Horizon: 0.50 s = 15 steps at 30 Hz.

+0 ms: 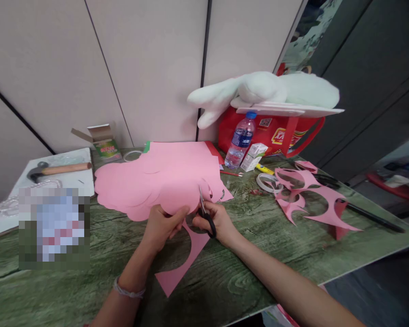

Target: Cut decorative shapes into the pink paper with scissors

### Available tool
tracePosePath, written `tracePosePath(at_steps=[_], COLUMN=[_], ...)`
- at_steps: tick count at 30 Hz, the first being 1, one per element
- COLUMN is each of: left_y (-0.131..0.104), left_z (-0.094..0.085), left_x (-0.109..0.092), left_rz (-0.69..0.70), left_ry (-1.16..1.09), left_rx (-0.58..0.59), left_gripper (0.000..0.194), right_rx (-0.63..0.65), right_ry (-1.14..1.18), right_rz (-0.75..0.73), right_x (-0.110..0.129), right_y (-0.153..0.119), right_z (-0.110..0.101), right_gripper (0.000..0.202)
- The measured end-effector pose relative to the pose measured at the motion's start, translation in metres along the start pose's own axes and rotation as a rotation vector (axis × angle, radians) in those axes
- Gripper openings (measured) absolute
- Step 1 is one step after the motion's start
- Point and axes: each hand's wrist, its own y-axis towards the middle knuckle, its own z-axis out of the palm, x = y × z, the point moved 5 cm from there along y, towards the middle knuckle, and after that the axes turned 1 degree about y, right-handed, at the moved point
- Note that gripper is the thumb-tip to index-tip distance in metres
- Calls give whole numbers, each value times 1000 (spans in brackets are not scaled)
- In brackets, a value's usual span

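My left hand [163, 223] pinches the lower edge of a rounded pink paper piece [179, 193], thumb on top. My right hand [218, 220] is closed round the black handles of the scissors [207, 218], whose blades point up and away at the paper's right side. From the paper between my hands a curved pink offcut [187, 265] hangs down toward the table's front. Behind and to the left lie pink sheets and scalloped pink shapes [122, 181], partly under the held piece.
Pink scraps [313, 190] and a tape roll [269, 182] lie right. Behind stand a water bottle [239, 143], a small white box [254, 156] and a red bag [272, 131] under a white plush [269, 91]. A hammer [59, 169] rests on a white board at left.
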Motion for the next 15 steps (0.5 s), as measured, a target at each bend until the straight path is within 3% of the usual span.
tracePosePath(at_steps=[15], left_y=[1], left_z=[-2], left_x=[-2], left_rz=[25], left_ry=[-1], left_rx=[-16], left_gripper=[44], right_rx=[19], right_ry=[-5], right_rz=[24], right_x=[5], right_y=[-1], right_z=[1], right_gripper=[39])
